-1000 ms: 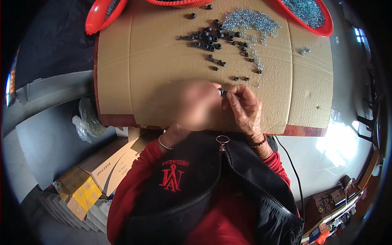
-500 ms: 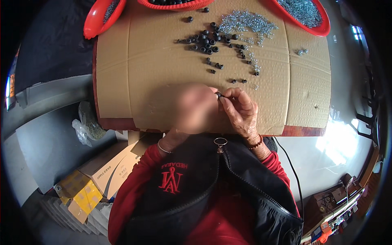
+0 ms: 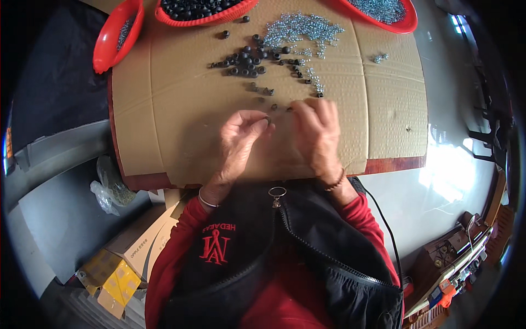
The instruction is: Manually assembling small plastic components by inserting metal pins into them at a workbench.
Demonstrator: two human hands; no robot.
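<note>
My left hand (image 3: pixel 240 140) is closed above the near part of the cardboard, pinching a small black round bead (image 3: pixel 267 120) between thumb and fingertips; its far side is covered. My right hand (image 3: pixel 318 131) is smeared by motion, its fingers bent down to the cardboard beside a small black fitting (image 3: pixel 289 109). Whether the fingers grip anything is hidden. Just beyond the hands lie a few loose black fittings (image 3: pixel 268 91). Farther off, a group of black round beads (image 3: pixel 249 60) with holes lies near a spread of small shiny metal pieces (image 3: pixel 301 28).
A flat cardboard sheet (image 3: pixel 186 109) covers the red-brown table (image 3: pixel 394 163). Along the far edge stand a red basket (image 3: pixel 208 21) of black beads, a red tray (image 3: pixel 104 52) at left and a red tray (image 3: pixel 406 26) of metal pieces at right. Boxes (image 3: pixel 145 241) stand lower left.
My hands were together around a black bead and have now parted. The right hand has reached forward to the loose fittings, while the left keeps a bead. The whole view has shifted slightly.
</note>
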